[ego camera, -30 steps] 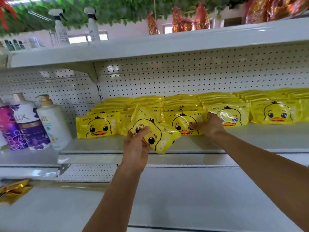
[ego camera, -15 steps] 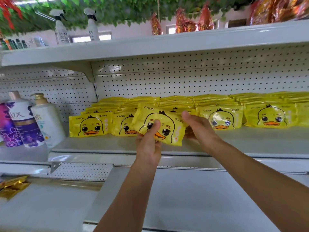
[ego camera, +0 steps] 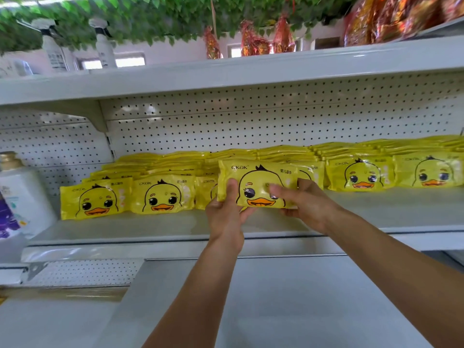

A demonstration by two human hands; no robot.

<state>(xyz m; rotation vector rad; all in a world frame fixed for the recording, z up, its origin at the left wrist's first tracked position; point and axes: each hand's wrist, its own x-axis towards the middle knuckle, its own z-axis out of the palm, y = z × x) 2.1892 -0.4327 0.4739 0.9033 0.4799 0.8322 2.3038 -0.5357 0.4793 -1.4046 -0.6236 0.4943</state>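
Observation:
A yellow pack with a duck face (ego camera: 258,183) is held upright just above the white shelf (ego camera: 376,214), in front of the row of like packs. My left hand (ego camera: 226,214) grips its lower left corner, thumb on the front. My right hand (ego camera: 303,202) holds its right end, thumb across the front and fingers behind. Several more duck packs stand along the shelf, among them one at the far left (ego camera: 96,200), a second (ego camera: 163,197) beside it, and others to the right (ego camera: 360,175).
A white pump bottle (ego camera: 21,189) and a purple bottle (ego camera: 7,219) stand at the left. Two spray bottles (ego camera: 54,46) and red-gold foil bags (ego camera: 253,41) sit on the upper shelf (ego camera: 226,74). A bare lower shelf (ego camera: 276,310) lies beneath my arms.
The pack went from tilted in my left hand alone to upright and level, moved right into the row. My right hand left the shelved packs and took its right end.

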